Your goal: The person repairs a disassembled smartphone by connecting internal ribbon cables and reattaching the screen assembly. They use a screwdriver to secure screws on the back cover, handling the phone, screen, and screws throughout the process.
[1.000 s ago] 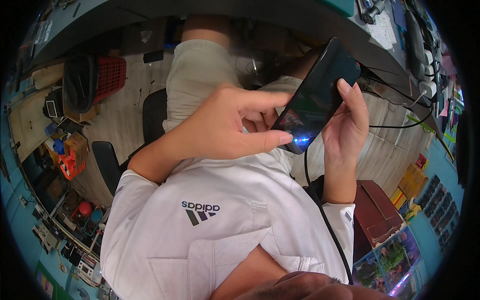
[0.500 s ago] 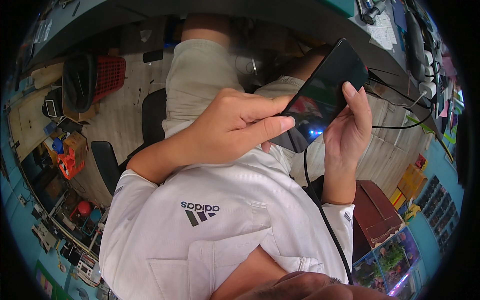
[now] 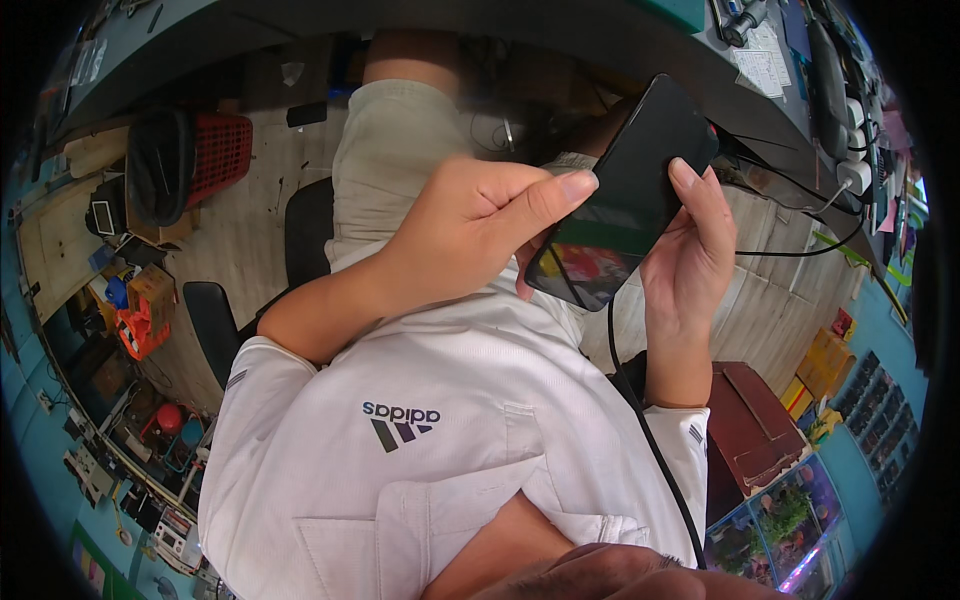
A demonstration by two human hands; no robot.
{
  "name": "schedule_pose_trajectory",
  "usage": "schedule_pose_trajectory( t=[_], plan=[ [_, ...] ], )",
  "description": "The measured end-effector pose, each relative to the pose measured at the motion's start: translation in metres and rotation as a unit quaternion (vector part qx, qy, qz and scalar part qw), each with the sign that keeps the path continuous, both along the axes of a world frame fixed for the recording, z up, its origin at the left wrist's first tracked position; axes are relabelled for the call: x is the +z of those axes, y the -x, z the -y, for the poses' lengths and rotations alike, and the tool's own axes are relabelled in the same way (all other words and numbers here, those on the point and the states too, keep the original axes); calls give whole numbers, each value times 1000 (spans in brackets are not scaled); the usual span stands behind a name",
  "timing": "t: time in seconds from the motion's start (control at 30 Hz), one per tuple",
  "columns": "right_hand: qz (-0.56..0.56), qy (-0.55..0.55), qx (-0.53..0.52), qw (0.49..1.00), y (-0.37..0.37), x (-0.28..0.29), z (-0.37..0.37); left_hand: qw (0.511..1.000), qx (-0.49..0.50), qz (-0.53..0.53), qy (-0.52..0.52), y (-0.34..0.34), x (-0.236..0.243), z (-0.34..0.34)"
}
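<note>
A black smartphone [image 3: 635, 190] with a dark glossy face is held up over my lap, tilted, between both hands. Coloured reflections show near its lower end. My left hand [image 3: 490, 215] grips its left long edge, the thumb lying at the rim of the face and the other fingers partly hidden behind. On the opposite edge my right hand [image 3: 695, 235] holds it, thumb tip against the side and fingers mostly behind. A black cable [image 3: 640, 400] runs down past my right forearm; whether it joins the phone cannot be made out.
A grey desk [image 3: 250, 65] curves across the far side, with papers [image 3: 765, 70] and white plugs [image 3: 855, 178] at its right. On the floor to the left stands a red basket [image 3: 222, 155]. A brown box [image 3: 745, 425] and a fish tank [image 3: 790, 515] sit at lower right.
The phone has shifted slightly left and changed its tilt, so its reflections differ. My left thumb has moved up along the edge; my right hand has moved a little left with the phone.
</note>
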State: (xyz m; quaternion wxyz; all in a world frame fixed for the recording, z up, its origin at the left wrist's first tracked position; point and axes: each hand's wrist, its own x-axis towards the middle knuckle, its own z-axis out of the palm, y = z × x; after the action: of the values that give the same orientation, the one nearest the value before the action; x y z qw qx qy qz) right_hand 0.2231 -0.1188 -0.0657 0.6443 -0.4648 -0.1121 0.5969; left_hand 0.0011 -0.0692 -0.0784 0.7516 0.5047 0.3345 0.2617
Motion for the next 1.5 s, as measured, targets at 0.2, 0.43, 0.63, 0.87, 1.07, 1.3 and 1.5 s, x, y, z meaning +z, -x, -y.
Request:
schedule_pose_trajectory(
  t=[0.2, 0.43, 0.63, 0.87, 1.07, 1.3, 1.5],
  plan=[
    [4, 0, -5, 1000, 0, -1, -1, 998, 22, 30, 46, -5, 5, 1],
    [-1, 15, 7, 1000, -1, 2, -1, 998, 22, 45, 40, -1, -4, -1],
    [2, 18, 3, 1000, 1, 2, -2, 992, -54, 83, -80, 11, -14, -3],
    [-20, 20, 32, 999, 7, -1, 0, 997, -57, 58, -1, 9, -10, -11],
    [-17, 22, 39, 999, 7, -2, -2, 999, -23, 46, -12, 3, -9, -9],
    [2, 24, 27, 999, 8, -2, 0, 1000, 7, 0, 23, -4, -14, -11],
    [15, 3, 1, 1000, 0, -2, -2, 992, -74, 104, 5, 14, -18, -11]
  ],
)
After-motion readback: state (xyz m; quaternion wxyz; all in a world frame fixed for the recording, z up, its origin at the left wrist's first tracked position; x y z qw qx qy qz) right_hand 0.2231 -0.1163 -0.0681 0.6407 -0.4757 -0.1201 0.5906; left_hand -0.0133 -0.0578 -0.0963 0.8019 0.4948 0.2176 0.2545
